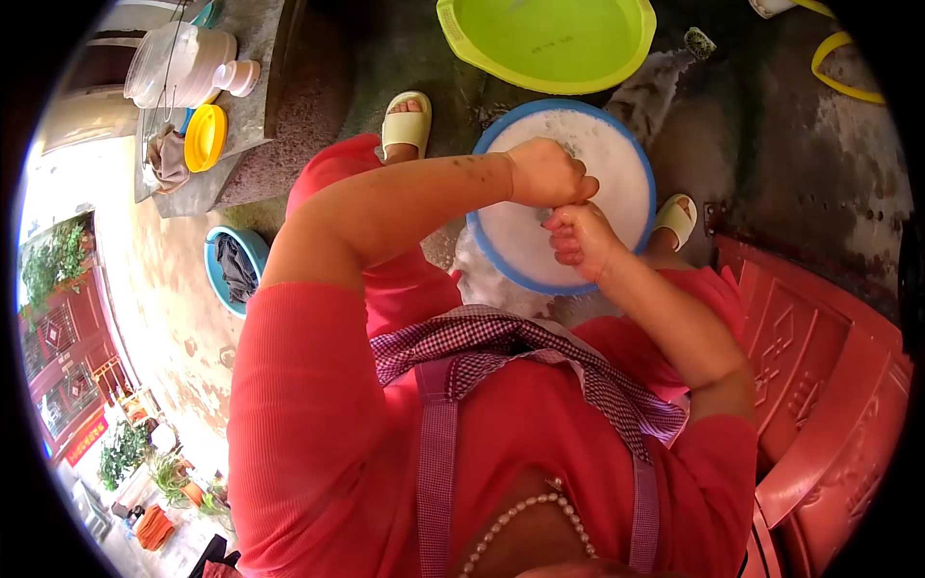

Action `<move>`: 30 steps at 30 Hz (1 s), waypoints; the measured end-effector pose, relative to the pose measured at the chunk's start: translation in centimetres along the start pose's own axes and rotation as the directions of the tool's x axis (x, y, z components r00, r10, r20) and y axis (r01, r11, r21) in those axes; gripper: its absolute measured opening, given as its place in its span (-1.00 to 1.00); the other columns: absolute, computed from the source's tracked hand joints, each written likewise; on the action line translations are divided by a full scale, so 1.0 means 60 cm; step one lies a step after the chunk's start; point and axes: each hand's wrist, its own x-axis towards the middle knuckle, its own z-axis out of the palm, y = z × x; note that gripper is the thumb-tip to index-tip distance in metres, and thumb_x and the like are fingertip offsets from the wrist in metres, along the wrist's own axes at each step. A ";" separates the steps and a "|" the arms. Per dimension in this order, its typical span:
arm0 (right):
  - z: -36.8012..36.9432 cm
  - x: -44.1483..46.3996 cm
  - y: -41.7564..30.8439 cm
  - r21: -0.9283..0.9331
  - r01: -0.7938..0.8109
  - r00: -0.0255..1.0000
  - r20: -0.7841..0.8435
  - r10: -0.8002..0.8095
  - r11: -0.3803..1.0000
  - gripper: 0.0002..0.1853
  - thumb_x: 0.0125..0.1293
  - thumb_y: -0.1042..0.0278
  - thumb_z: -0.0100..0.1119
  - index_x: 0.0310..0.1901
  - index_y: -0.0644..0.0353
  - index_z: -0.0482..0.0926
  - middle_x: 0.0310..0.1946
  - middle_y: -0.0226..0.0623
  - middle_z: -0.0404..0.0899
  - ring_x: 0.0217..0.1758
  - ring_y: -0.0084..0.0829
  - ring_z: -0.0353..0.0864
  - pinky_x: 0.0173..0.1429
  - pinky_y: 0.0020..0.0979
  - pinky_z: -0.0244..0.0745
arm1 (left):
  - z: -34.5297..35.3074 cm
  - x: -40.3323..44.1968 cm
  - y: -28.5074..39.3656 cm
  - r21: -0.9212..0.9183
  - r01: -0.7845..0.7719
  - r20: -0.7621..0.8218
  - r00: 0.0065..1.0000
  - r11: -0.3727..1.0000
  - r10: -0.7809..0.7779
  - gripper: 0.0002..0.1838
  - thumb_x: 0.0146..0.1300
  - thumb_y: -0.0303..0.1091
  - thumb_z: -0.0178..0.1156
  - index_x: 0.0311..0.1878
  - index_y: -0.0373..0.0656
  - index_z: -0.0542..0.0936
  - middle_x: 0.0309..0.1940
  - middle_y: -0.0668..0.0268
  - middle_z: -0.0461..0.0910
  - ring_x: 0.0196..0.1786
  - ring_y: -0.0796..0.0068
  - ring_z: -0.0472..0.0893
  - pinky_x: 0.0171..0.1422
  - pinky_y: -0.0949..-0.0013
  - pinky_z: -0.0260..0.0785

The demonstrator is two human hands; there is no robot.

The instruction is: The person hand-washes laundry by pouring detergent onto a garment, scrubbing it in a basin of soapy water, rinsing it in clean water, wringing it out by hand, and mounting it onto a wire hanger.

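Observation:
Foamy white water fills a basin with a blue rim [647, 183] on the wet floor. Over it, my left hand [549, 173] is closed, its knuckles turned away from me. My right hand [583, 241] is closed just below it, curled fingers showing, and the two touch or nearly touch near the thumbs. Whatever they pinch is hidden or too small to name. A small dark patch [570, 150] shows in the foam behind my left hand.
A yellow-green basin [544, 82] of water stands beyond. Left are a blue tub [218, 279] with dark cloth and a ledge [252, 96] with stacked containers and a yellow dish [205, 138]. A red chair [809, 356] stands right. Slippers [408, 125] flank the blue-rimmed basin.

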 end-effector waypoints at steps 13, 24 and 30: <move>0.000 -0.013 -0.001 0.099 0.008 1.000 0.019 -0.010 0.995 -0.74 -0.03 0.53 0.03 -0.63 0.02 0.15 -0.76 -0.56 0.05 -0.82 -0.66 -0.02 -0.78 -0.59 -0.17 | -0.003 0.015 -0.004 0.024 -0.072 -0.076 0.994 0.997 0.074 -0.88 -0.06 -0.27 0.08 -0.48 -0.08 0.44 -0.64 0.32 0.45 -0.63 0.30 0.54 -0.62 0.30 0.36; 0.001 -0.012 0.001 0.116 0.008 0.998 0.053 -0.015 0.993 -0.73 -0.06 0.55 0.06 -0.60 0.04 0.15 -0.76 -0.54 0.04 -0.83 -0.65 -0.04 -0.77 -0.57 -0.18 | -0.012 0.010 -0.001 0.024 -0.057 -0.078 0.995 0.998 0.059 -0.88 -0.06 -0.28 0.08 -0.48 -0.10 0.44 -0.65 0.31 0.45 -0.63 0.29 0.55 -0.63 0.30 0.36; 0.003 -0.011 0.002 0.070 0.010 0.998 0.061 -0.014 0.997 -0.73 0.00 0.51 0.02 -0.66 -0.02 0.16 -0.78 -0.58 0.05 -0.82 -0.68 -0.02 -0.78 -0.61 -0.15 | -0.015 0.008 0.000 0.023 -0.064 -0.070 0.995 0.998 0.066 -0.88 -0.06 -0.29 0.08 -0.49 -0.11 0.43 -0.64 0.32 0.45 -0.63 0.31 0.55 -0.64 0.30 0.35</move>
